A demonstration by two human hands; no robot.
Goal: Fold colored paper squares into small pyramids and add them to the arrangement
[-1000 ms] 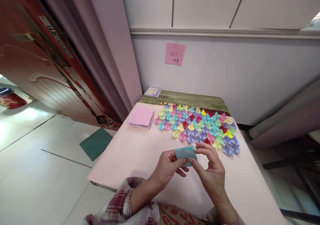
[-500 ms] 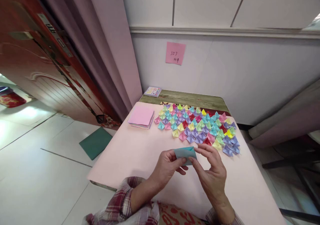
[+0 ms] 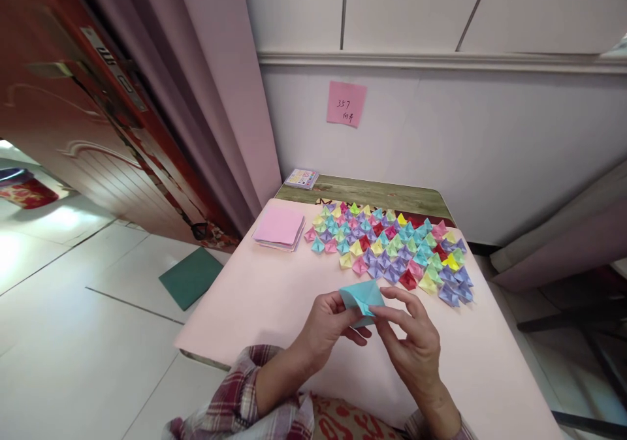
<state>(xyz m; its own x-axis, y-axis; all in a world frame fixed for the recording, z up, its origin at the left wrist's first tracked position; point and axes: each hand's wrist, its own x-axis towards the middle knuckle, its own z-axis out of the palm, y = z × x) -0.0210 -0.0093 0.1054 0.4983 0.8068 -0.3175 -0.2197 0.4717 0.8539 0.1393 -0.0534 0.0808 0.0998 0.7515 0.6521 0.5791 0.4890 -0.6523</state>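
Observation:
A partly folded light-blue origami paper [image 3: 361, 294] is held above the near part of the table. My left hand [image 3: 327, 329] pinches its left side, thumb on top and fingers beneath. My right hand [image 3: 410, 335] is at the paper's right side, its index finger pressing on the small folds near the middle and its thumb at the lower edge. Beyond my hands, many small folded paper pieces [image 3: 392, 249] in several colours lie in rows. To their left sits a stack of square paper sheets [image 3: 279, 225], pink on top.
The table has a pale pink cover [image 3: 235, 303]. A small printed packet [image 3: 302, 179] lies at its back left corner. A pink note [image 3: 346, 104] is stuck on the wall. On the floor at left lies a green square [image 3: 191, 278], near a red door [image 3: 98, 146].
The paper's upper layer has been opened out and flattened, so its bright blue side now shows as a pointed shape. My right index finger has moved onto the folds.

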